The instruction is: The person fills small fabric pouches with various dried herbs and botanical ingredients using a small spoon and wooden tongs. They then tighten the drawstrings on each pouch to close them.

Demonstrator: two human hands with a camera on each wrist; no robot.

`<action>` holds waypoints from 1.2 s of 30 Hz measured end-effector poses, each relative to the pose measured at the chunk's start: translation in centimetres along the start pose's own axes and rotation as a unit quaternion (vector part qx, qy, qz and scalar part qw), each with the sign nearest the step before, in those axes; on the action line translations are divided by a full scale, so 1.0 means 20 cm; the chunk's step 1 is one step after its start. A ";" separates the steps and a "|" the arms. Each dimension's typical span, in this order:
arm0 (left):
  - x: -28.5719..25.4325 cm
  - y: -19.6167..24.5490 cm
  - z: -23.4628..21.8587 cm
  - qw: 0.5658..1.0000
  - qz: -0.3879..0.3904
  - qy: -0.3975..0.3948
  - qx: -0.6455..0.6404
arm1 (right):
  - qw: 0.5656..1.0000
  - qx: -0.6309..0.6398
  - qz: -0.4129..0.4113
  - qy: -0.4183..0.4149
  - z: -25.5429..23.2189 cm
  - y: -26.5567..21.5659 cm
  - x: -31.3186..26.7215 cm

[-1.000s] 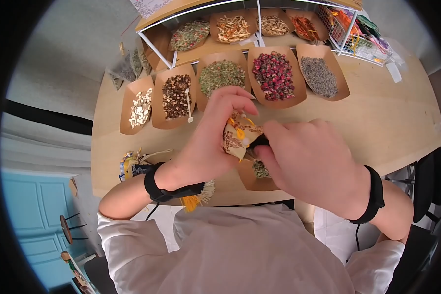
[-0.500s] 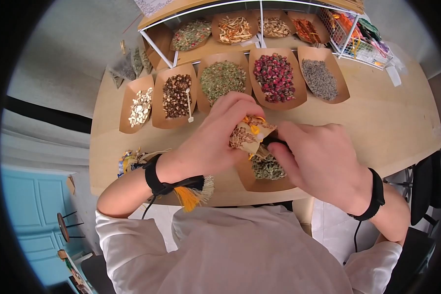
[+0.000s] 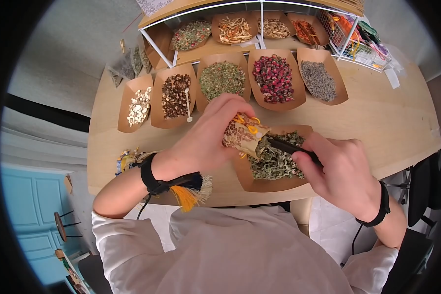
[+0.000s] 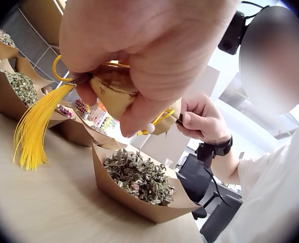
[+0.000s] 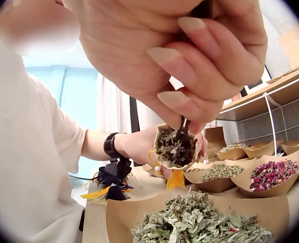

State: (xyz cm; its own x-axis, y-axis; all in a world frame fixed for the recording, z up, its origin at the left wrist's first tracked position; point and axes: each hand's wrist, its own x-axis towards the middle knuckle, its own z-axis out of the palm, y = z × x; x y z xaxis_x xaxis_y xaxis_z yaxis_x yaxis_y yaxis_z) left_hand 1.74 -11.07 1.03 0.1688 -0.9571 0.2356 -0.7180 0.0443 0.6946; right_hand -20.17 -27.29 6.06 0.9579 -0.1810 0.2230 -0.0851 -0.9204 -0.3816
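Note:
My left hand (image 3: 203, 137) grips a yellow patterned fabric sachet (image 3: 240, 136) with a yellow cord, tilted so its mouth faces right. Dark dried herb (image 5: 174, 149) fills the opening in the right wrist view. A yellow tassel (image 4: 40, 129) dangles from the sachet in the left wrist view. Slim black tweezers (image 3: 285, 145) are pinched in my right hand (image 3: 340, 169), their tips at the sachet's mouth. Below both hands stands a brown paper tray (image 3: 252, 182) of dried grey-green leaves (image 3: 279, 164).
Behind stand paper trays of rosebuds (image 3: 273, 78), lavender-like buds (image 3: 318, 80), green herb (image 3: 223, 79), brown pieces (image 3: 174, 98) and white slices (image 3: 139, 106). A white-framed shelf (image 3: 154, 49) holds more trays, beside a wire basket (image 3: 360, 44). Tasselled sachets (image 3: 130, 161) lie left.
My right hand has moved right and down, baring more of the black tweezers and the leaf tray. The sachet, still in my left hand, went slightly right, then back left.

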 end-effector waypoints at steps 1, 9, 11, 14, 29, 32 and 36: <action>0.00 -0.01 0.00 1.000 -0.003 0.001 0.004 | 1.000 0.003 0.002 -0.003 0.00 0.01 -0.01; -0.02 -0.04 -0.03 0.999 -0.016 0.004 0.030 | 1.000 0.003 0.009 -0.007 0.01 0.05 -0.07; -0.03 -0.04 -0.03 0.999 -0.019 0.018 0.026 | 1.000 0.000 0.010 -0.008 0.01 0.06 -0.08; -0.03 -0.05 -0.04 0.999 -0.036 0.022 -0.009 | 0.999 -0.001 0.034 -0.030 0.01 0.07 -0.10; -0.04 -0.02 -0.08 0.958 -0.114 -0.079 -0.250 | 0.994 -0.089 0.050 -0.034 -0.10 0.03 -0.12; -0.04 -0.01 -0.08 0.953 -0.109 -0.084 -0.269 | 0.991 -0.117 0.037 -0.056 -0.11 0.04 -0.13; -0.04 0.00 -0.09 0.951 -0.100 -0.090 -0.279 | 0.999 -0.048 0.012 0.018 -0.10 0.01 -0.12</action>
State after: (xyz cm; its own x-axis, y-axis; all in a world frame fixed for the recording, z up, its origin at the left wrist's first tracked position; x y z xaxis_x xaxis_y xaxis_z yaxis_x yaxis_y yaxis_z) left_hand 2.90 -9.84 2.01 0.1096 -0.9937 -0.0239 -0.2047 -0.0461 0.9777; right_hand -23.04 -27.70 7.20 0.9451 -0.2142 0.2467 -0.1356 -0.9442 -0.3000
